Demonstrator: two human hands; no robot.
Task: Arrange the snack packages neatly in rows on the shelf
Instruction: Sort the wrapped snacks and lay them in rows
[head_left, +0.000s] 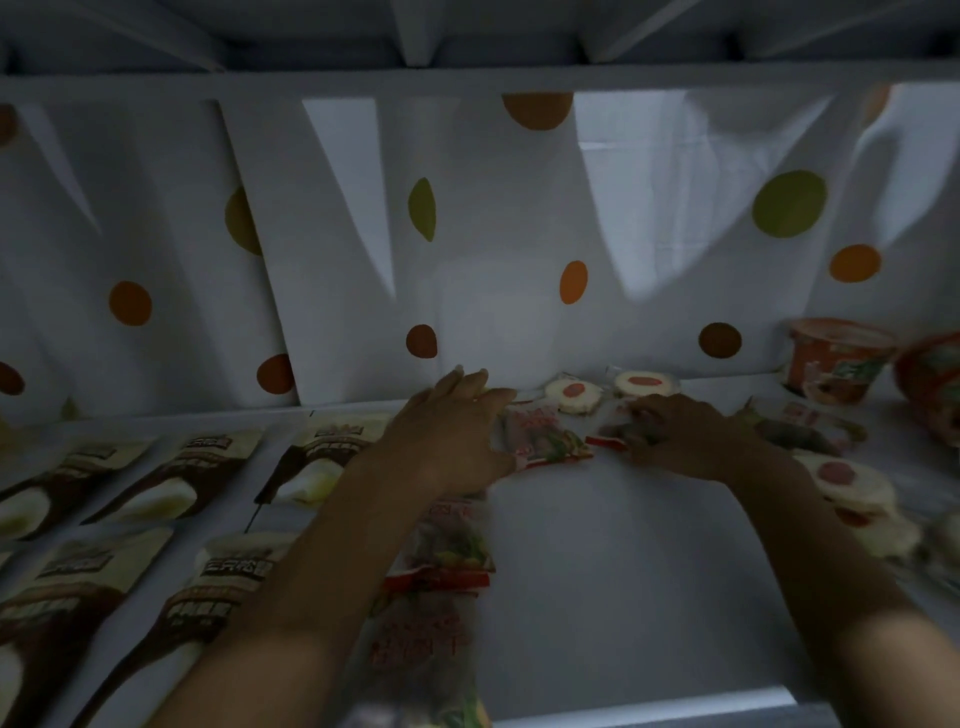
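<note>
Both of my hands reach deep onto a dim white shelf (613, 561). My left hand (447, 431) rests with spread fingers on the left edge of a clear snack packet with red trim (545, 439). My right hand (675, 436) grips a second red-trimmed packet (610, 431) just to the right of it. Two round white cakes with red centres (574, 395) (647, 383) lie against the back wall behind them. More red-trimmed packets (447, 551) run in a column toward me under my left forearm. Brown-and-cream snack pouches (202, 467) lie in two rows at the left.
A white backdrop with orange, brown and green dots (467, 234) closes the shelf's back. Red instant-noodle bowls (831, 358) stand at the far right, with more round cakes (852, 483) and a dark packet (800, 431) in front of them. Another shelf (467, 78) hangs overhead.
</note>
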